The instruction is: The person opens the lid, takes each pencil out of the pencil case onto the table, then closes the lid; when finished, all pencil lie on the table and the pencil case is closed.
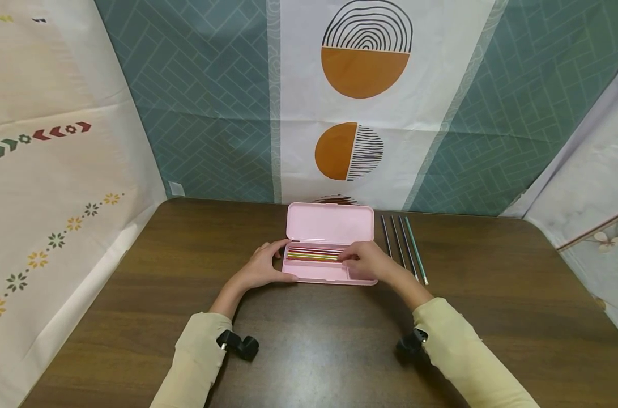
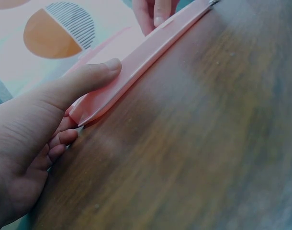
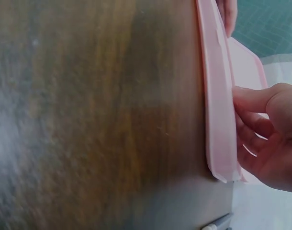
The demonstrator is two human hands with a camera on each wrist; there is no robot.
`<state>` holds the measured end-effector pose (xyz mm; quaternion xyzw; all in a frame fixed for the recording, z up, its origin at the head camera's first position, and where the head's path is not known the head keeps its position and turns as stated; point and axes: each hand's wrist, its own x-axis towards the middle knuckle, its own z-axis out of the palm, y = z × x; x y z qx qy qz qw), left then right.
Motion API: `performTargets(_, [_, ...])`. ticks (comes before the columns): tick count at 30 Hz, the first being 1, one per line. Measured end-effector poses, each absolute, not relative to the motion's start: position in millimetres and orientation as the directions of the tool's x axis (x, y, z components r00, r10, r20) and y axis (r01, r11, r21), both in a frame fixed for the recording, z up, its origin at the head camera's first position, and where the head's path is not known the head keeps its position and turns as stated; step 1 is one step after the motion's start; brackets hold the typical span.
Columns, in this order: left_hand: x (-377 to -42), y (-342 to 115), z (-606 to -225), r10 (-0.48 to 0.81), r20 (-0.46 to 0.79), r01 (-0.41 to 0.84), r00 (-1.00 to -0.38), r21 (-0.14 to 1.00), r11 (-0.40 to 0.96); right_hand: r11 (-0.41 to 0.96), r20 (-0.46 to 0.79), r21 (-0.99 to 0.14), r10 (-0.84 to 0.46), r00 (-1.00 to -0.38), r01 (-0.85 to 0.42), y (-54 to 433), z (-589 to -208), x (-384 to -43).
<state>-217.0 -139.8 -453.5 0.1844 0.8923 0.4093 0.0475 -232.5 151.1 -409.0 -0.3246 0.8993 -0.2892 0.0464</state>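
An open pink pencil case point(image 1: 316, 272) lies on the table, its lid point(image 1: 331, 222) tipped back toward the wall. Several coloured pencils point(image 1: 309, 253) lie lengthwise in its back compartment. My left hand point(image 1: 260, 267) grips the case's left end; in the left wrist view the thumb point(image 2: 100, 74) presses the front wall and the other fingers curl round the end. Over the right part of the case, my right hand point(image 1: 367, 260) has its thumb and fingers curled at the pencils' right ends, pinching there. The case wall hides its fingertips in the right wrist view point(image 3: 273, 129).
Right of the case several dark pencils and a teal pencil point(image 1: 417, 251) lie side by side on the brown table point(image 1: 309, 345). A patterned cloth point(image 1: 217, 102) hangs behind the table's far edge, with pale cloths at both sides.
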Motion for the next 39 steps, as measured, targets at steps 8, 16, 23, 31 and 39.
performTargets(8, [-215.5, -138.6, -451.8, 0.363, 0.061, 0.281, -0.93, 0.754, 0.594, 0.62, 0.091, -0.52, -0.644, -0.76, -0.587, 146.4, -407.7, -232.8])
performTargets(16, [-216.0, -139.0, -452.5, 0.367, 0.069, 0.289, -0.928, 0.755, 0.588, 0.631, 0.085, -0.494, -0.65, -0.755, -0.598, 144.2, -407.0, -234.3])
performTargets(23, [-215.0, -139.1, -452.0, 0.366, 0.065, 0.284, -0.928, 0.759, 0.586, 0.657, 0.061, -0.468, -0.644, -0.763, -0.592, 143.7, -404.2, -232.7])
performTargets(31, [-214.8, -137.4, -450.0, 0.365, 0.056, 0.278, -0.929, 0.756, 0.592, 0.71, 0.1, -0.416, -0.585, -0.805, -0.568, 148.0, -395.5, -232.9])
performTargets(39, [-214.6, -138.2, -451.4, 0.361, 0.064, 0.285, -0.93, 0.747, 0.6, 0.711, 0.153, -0.439, -0.543, -0.825, -0.549, 157.9, -388.1, -235.4])
